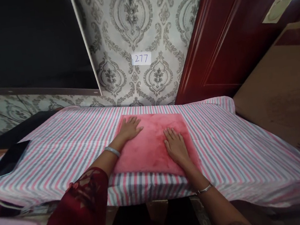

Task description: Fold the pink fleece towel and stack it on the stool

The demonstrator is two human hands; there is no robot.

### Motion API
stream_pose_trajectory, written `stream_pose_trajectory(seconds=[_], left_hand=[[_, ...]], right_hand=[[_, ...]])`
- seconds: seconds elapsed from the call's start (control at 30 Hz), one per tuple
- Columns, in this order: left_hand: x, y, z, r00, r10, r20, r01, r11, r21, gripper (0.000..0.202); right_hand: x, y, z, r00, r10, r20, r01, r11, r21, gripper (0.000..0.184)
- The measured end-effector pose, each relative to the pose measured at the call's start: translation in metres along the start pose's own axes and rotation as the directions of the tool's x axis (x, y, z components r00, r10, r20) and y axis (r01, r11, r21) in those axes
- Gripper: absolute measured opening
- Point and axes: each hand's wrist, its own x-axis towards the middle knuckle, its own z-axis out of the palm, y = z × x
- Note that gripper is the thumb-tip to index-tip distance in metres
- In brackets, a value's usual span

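Note:
A pink, plush square of fabric (pixel 146 152), perhaps a cushion cover or mat, lies flat on the striped cloth (pixel 69 147) that covers the table. My left hand (pixel 130 128) rests on its upper left part, fingers spread and palm down. On the right half, my right hand (pixel 176 145) lies flat with its fingers stretched out. Neither hand grips anything. The plush pile looks darker and ruffled around my right hand.
A dark phone or tablet (pixel 8 160) lies at the table's left. Behind stand a large black screen (pixel 28 43) and a patterned wall with a paper label (pixel 141 58) reading 277. A cardboard box (pixel 279 87) stands at the right beside a red door (pixel 220 43).

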Motion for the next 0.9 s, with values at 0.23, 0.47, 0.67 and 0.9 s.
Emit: stream_pose_trajectory(seconds=[0.23, 0.47, 0.67, 0.9], left_hand=[[0.004, -0.019, 0.010, 0.981, -0.196, 0.008, 0.196, 0.977, -0.078, 0.068], [0.007, -0.012, -0.009, 0.975, -0.210, 0.077, 0.210, 0.978, -0.003, 0.066], [0.018, 0.030, -0.028, 0.998, 0.046, -0.034, -0.046, 0.999, -0.004, 0.061], [0.038, 0.060, 0.000, 0.933, 0.358, 0.028, -0.356, 0.932, -0.063, 0.058]], right_hand=[[-0.001, -0.001, 0.001, 1.000, -0.008, -0.005, 0.008, 1.000, -0.006, 0.053], [0.004, 0.001, -0.004, 0.999, 0.000, 0.038, -0.001, 1.000, 0.015, 0.052], [0.038, 0.002, -0.021, 0.999, 0.054, 0.002, -0.054, 0.997, 0.055, 0.053], [0.044, 0.001, 0.003, 0.998, 0.064, -0.022, -0.064, 0.998, 0.019, 0.053]])
